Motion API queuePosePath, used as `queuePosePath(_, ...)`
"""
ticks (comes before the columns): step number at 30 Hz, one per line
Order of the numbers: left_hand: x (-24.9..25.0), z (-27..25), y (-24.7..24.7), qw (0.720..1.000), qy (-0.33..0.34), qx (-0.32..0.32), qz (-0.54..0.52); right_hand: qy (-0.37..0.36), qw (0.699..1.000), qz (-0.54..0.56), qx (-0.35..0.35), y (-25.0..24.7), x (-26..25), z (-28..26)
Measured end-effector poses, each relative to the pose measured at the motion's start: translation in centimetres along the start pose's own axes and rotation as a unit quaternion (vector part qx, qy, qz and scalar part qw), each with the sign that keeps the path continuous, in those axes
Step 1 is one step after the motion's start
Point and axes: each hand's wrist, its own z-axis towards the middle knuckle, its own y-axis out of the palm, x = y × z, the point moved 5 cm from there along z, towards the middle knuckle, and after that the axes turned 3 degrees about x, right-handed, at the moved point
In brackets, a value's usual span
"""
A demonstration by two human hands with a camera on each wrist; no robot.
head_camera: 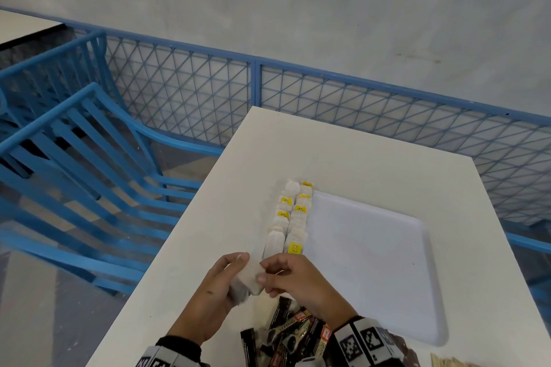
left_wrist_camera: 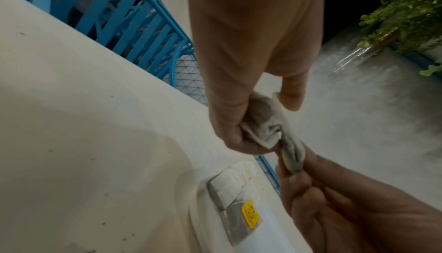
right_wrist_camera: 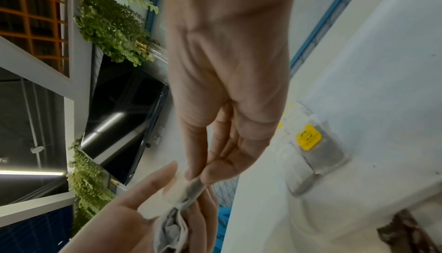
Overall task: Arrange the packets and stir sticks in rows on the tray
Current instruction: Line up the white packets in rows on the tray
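Note:
My left hand (head_camera: 238,270) grips a small bunch of white tea bags (head_camera: 249,277) just above the table's near edge. My right hand (head_camera: 269,275) pinches the top bag of that bunch (right_wrist_camera: 191,191) between thumb and fingers. In the left wrist view the bunch (left_wrist_camera: 267,122) hangs between both hands. Two rows of tea bags (head_camera: 290,217), some with yellow tags, lie along the left side of the white tray (head_camera: 387,262). The nearest tagged bag (left_wrist_camera: 248,213) lies just beyond my hands.
A heap of dark packets (head_camera: 286,337) lies on the white table (head_camera: 208,247) under my right wrist. Wooden stir sticks (head_camera: 447,363) show at the bottom right. Blue chairs (head_camera: 89,158) stand to the left, and a blue mesh fence (head_camera: 357,104) runs behind.

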Motion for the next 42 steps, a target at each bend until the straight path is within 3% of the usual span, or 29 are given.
queuePosePath(8,-0.5,0.5,-1.6,0.998,-0.023,0.021,-0.049,0.041,0.995,0.058,0.067,-1.7,3.0,0.6)
queuePosePath(16,-1.2,1.1,-3.5,0.999,0.001,0.039,-0.027,0.069,0.966,-0.031,0.248,-3.8,5.3,3.6)
queuePosePath(26,-0.2,0.2,-3.1,1.0,0.013,0.014,-0.008,0.021,0.95,-0.128,0.284,-3.1,5.0,4.4)
queuePosePath(29,0.0,0.3,-2.7,0.999,0.027,0.016,0.002,-0.052,0.941,-0.126,0.309,-2.9,3.7,3.7)
queuePosePath(31,0.0,0.4,-2.3,0.999,0.04,0.017,0.009,-0.09,0.946,-0.126,0.284,-2.1,2.3,2.9)
queuePosePath(34,0.1,0.4,-1.4,0.999,0.052,0.005,0.006,-0.069,0.987,-0.084,0.122,0.1,1.3,1.7)
queuePosePath(36,0.3,0.4,-0.8,0.998,0.062,0.001,0.016,-0.048,0.994,-0.085,0.044,1.1,1.4,1.0)
queuePosePath(42,0.3,0.2,0.6,0.997,0.072,-0.018,0.034,-0.046,0.996,-0.044,0.064,0.5,1.7,0.2)
